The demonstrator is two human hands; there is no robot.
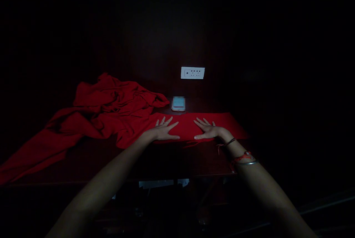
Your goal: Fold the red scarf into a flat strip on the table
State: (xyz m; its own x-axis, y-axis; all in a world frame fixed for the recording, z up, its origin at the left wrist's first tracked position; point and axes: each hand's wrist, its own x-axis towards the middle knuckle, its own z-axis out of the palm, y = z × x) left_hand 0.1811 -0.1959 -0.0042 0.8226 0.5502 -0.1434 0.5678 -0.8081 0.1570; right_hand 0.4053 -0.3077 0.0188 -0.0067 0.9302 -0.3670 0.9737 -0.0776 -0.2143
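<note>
Where left hand [163,132] and right hand [210,131] lie splayed apart: one red fabric strip [186,126]
Beyond hands: one pale-screened rectangular phone [178,104]

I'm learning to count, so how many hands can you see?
2: the left hand and the right hand, side by side with fingers spread on the flat part of the red cloth. The edges are very dark, so others could be hidden there.

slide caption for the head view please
Left hand and right hand spread on red cloth, a phone just beyond.
</note>
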